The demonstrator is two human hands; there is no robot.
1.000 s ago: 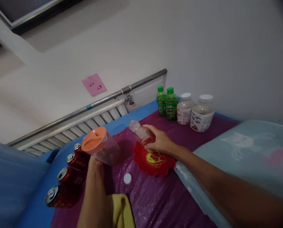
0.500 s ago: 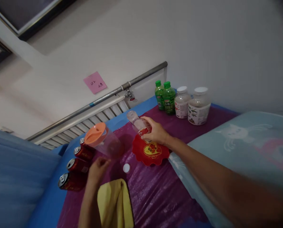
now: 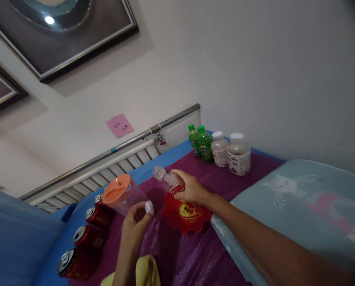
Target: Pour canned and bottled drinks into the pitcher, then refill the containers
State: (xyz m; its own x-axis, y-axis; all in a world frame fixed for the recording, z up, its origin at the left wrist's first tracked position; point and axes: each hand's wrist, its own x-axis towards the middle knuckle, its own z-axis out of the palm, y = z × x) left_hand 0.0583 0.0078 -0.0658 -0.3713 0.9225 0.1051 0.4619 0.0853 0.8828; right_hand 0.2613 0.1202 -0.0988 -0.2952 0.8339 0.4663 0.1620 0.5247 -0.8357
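Beside the row of red cans (image 3: pixel 91 236), the orange-lidded pitcher (image 3: pixel 122 200) is standing as before. The left hand (image 3: pixel 133 224) is now pinching the white cap (image 3: pixel 148 207), no longer lying on the purple cloth (image 3: pixel 201 258). The right hand (image 3: pixel 192 190) is still gripping the clear bottle (image 3: pixel 168 181) at the scalloped red dish (image 3: pixel 189 218).

- The left hand (image 3: pixel 132 223) held a white cap (image 3: pixel 148 207).
- The right hand (image 3: pixel 191 189) gripped a clear bottle (image 3: pixel 168 181) by a red dish (image 3: pixel 174 221).
- Four cans (image 3: pixel 90 236) stood at left.
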